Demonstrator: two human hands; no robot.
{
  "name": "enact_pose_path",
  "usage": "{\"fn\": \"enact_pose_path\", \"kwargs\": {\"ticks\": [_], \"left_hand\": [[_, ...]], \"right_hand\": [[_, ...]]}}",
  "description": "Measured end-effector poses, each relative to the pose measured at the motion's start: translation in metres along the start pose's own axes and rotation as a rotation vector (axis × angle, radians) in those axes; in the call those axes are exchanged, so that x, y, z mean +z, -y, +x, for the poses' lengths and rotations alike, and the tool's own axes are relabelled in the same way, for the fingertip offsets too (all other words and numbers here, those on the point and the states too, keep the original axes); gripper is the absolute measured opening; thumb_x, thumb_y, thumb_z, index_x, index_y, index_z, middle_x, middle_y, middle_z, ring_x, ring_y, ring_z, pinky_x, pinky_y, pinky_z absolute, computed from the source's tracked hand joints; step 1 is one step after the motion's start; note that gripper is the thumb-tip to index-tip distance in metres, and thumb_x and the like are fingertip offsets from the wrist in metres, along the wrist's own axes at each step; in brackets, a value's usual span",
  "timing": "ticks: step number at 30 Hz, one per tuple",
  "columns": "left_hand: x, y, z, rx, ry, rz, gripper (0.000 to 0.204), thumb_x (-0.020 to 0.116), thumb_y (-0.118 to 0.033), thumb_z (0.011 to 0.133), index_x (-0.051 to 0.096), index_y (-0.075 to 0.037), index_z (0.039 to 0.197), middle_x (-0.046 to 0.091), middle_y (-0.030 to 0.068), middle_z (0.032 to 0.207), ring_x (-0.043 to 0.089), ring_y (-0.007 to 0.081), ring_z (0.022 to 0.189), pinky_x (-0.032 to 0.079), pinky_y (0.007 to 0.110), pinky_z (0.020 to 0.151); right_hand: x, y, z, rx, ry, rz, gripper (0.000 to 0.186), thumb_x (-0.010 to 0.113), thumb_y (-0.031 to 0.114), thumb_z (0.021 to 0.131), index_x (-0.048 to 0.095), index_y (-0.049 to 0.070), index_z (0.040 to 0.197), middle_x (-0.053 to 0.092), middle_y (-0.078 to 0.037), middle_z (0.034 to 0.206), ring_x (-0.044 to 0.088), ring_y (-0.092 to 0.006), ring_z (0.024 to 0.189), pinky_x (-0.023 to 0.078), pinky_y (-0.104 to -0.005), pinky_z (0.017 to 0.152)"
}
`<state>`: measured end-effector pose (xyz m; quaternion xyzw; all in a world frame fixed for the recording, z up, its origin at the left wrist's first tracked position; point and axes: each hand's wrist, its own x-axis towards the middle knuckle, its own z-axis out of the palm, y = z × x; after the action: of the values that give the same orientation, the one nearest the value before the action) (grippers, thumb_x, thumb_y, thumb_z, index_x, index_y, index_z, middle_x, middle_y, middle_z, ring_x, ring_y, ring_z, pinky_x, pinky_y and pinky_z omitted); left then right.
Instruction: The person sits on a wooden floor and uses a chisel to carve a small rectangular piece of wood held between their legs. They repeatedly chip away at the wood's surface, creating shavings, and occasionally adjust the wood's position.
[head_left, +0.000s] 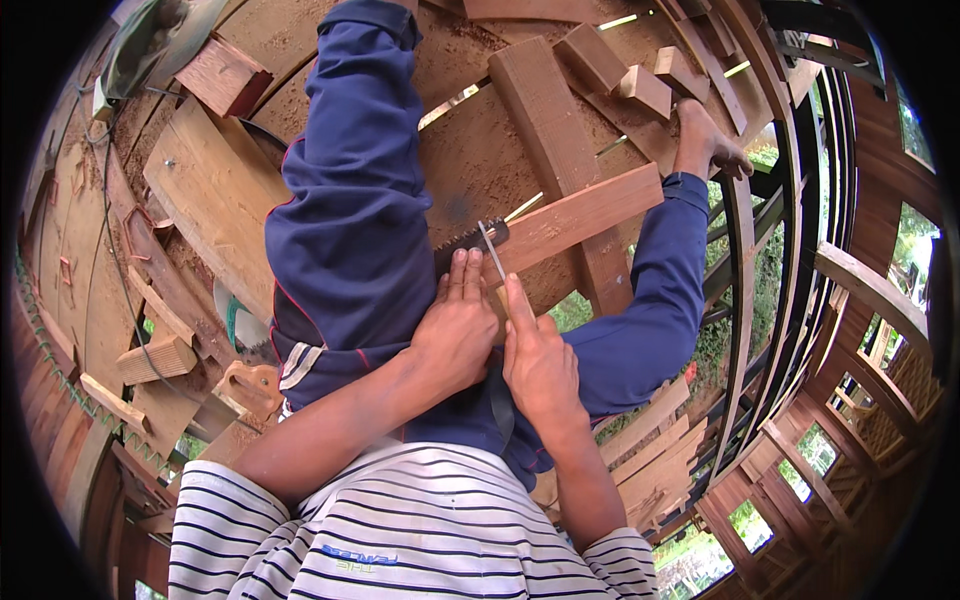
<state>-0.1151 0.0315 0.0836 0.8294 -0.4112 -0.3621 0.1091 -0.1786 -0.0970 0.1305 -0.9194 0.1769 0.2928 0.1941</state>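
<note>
Just above my lap, a dark saw blade [462, 241] with small teeth lies against the near end of a reddish wooden board [590, 222]. My left hand [458, 325] presses on the blade, its fingertips close together at the toothed edge and its thumb hidden. In my right hand [540, 365] is a thin metal file [492, 250], with the index finger stretched along it. The file's tip crosses the blade at its right end. Most of the blade is hidden beneath my left hand and leg.
The board rests across a thick wooden beam [550, 130] between my legs. Wood blocks [645, 92] lie beyond, near my bare foot. At left are a handsaw handle [255, 388], a cable [108, 210] and offcuts [155, 360]. Gaps open between the floor planks; railings stand at right.
</note>
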Motion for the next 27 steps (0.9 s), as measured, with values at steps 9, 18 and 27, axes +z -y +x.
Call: {"fn": "enact_pose_path", "kwargs": {"ticks": [9, 18, 27], "left_hand": [[-0.001, -0.005, -0.005, 0.016, -0.007, 0.040, 0.106, 0.082, -0.046, 0.079, 0.036, 0.025, 0.144, 0.034, 0.0428, 0.154, 0.034, 0.0523, 0.148, 0.038, 0.046, 0.121], [-0.051, 0.058, 0.037, 0.006, -0.581, -0.630, 0.022, 0.072, -0.006, 0.086, 0.069, 0.009, 0.102, 0.069, 0.0268, 0.101, 0.068, 0.0440, 0.101, 0.055, 0.049, 0.088], [-0.027, 0.073, 0.080, -0.156, -0.250, -0.174, 0.026, 0.086, -0.014, 0.072, 0.073, 0.003, 0.088, 0.074, 0.0229, 0.091, 0.073, 0.0407, 0.091, 0.059, 0.046, 0.084]], "right_hand": [[-0.048, 0.008, 0.057, -0.241, -0.200, 0.230, 0.053, 0.055, 0.017, 0.104, 0.045, 0.017, 0.156, 0.068, -0.029, 0.102, 0.067, -0.0491, 0.090, 0.053, -0.0540, 0.082], [0.012, -0.024, -0.009, -0.186, -0.292, 0.397, 0.057, 0.056, 0.011, 0.102, 0.042, 0.003, 0.156, 0.063, -0.030, 0.115, 0.064, -0.0475, 0.100, 0.051, -0.0502, 0.089], [0.041, -0.022, -0.061, -0.227, -0.455, 0.498, 0.060, 0.062, 0.012, 0.099, 0.043, 0.002, 0.155, 0.065, -0.027, 0.113, 0.066, -0.0454, 0.098, 0.054, -0.0484, 0.085]]}}
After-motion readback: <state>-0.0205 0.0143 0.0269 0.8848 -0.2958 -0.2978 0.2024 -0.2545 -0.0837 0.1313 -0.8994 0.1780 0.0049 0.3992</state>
